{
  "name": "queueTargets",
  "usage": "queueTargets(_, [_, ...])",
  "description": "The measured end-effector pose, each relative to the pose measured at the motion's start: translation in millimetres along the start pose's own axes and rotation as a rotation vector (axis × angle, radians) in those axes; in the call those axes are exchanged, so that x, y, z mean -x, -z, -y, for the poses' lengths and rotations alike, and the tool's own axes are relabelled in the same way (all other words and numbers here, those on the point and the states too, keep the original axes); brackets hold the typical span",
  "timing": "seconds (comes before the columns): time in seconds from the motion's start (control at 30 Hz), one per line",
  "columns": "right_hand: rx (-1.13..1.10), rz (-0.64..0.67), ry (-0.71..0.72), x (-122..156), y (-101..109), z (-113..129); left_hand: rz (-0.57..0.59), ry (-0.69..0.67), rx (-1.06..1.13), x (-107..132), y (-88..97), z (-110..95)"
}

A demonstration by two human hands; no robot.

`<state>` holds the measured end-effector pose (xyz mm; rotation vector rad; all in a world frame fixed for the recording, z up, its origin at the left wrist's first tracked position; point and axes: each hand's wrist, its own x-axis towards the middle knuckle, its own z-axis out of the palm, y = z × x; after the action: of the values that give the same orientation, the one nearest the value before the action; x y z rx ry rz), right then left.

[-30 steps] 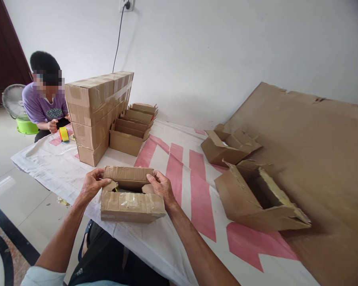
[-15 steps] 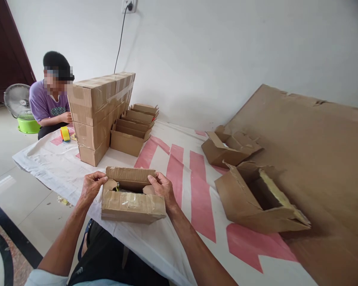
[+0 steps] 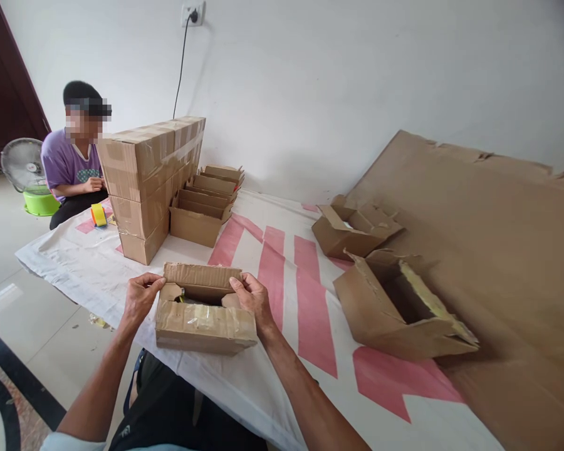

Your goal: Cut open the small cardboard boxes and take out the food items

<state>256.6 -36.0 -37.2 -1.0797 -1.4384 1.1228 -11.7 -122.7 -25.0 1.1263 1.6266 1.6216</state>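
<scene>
In front of me a small cardboard box sits at the near edge of the cloth-covered table, its long flap raised at the back. Clear tape crosses its front edge. My left hand pinches the flap's left corner between thumb and fingers. On the other side, my right hand grips the flap's right end, thumb on the inner face. Short side flaps fold inward over the opening. Something with a yellow-green part shows inside at the left, too little to name.
Taped boxes stand stacked at the left, with a row of open boxes behind. Two open boxes sit right, before a large cardboard sheet. A tape roll, a fan and a seated person are beyond.
The whole view has shifted slightly. Both hands keep their hold on the raised flap, and the box looks the same. The seated person's head has turned a little.
</scene>
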Motion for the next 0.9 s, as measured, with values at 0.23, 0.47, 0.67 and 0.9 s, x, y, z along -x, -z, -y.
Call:
queueTargets(0.23, [-0.003,0.008,0.004,0.6,0.0,3.5,-0.024,-0.058,-0.053,5.7,-2.3,-7.5])
queueTargets(0.47, [0.004,0.002,0.009,0.9,-0.4,4.6,0.128,0.144,0.164,-12.3,9.5,-1.0])
queueTargets(0.67, [0.008,-0.001,0.008,-0.3,-0.5,4.1,0.192,0.217,0.252,-15.4,3.5,-2.1])
queueTargets(0.9, [0.009,-0.001,0.013,-0.8,-0.1,3.4,0.141,0.176,0.176,-14.7,5.2,-1.4])
